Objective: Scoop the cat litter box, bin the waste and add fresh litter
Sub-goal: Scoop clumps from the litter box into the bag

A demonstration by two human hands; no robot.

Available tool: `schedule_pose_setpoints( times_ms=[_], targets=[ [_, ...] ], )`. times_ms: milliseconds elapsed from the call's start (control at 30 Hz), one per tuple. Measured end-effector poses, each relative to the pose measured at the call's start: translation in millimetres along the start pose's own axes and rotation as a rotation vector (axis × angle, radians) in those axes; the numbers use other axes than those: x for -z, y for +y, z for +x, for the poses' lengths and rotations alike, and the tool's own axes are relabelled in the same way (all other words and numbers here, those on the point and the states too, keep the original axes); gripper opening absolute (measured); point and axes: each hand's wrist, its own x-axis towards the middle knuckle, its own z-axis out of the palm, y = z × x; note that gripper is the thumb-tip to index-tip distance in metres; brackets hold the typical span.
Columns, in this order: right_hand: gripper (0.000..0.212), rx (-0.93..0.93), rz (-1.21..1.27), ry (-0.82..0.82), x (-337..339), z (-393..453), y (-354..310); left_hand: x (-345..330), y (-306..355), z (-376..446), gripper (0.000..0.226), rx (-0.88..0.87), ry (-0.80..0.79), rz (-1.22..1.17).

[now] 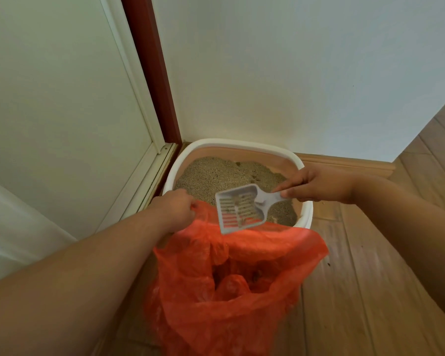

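Head view: your right hand [316, 185] pinches the scoop [242, 208] over the bag [242, 278]; your left hand [176, 206] grips the bag's rim, beside the litter box [231, 145].

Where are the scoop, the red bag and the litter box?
scoop [238, 210]: head view, on its slotted bowl.
red bag [254, 317]: head view, on the near wall of the bag.
litter box [231, 144]: head view, on the white far rim.

Soft even daylight, faint shadows, wide-angle bending at edges, slight blur
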Motion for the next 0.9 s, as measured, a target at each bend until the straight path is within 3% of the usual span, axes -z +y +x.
schedule_pose_setpoints(
  times_ms=[200,333,633,900],
  targets=[
    [0.025,0.135,-0.684,-0.198,-22.0,11.6,-34.6,2.0,3.2,-0.8,0.036,0.014,0.004,-0.003],
    [0.030,0.257,-1.081,-0.181,-35.0,10.1,-58.6,4.1,2.7,-3.5,0.044,0.004,0.022,-0.009],
    [0.027,0.391,-1.403,-0.159,-67.0,-0.8,-85.7,3.7,-4.1,-8.2,0.044,0.011,0.044,-0.016],
    [0.023,0.303,-1.454,-0.232,-84.3,-5.4,-86.8,6.0,-4.2,-7.8,0.037,-0.029,0.090,-0.080]
  ],
)
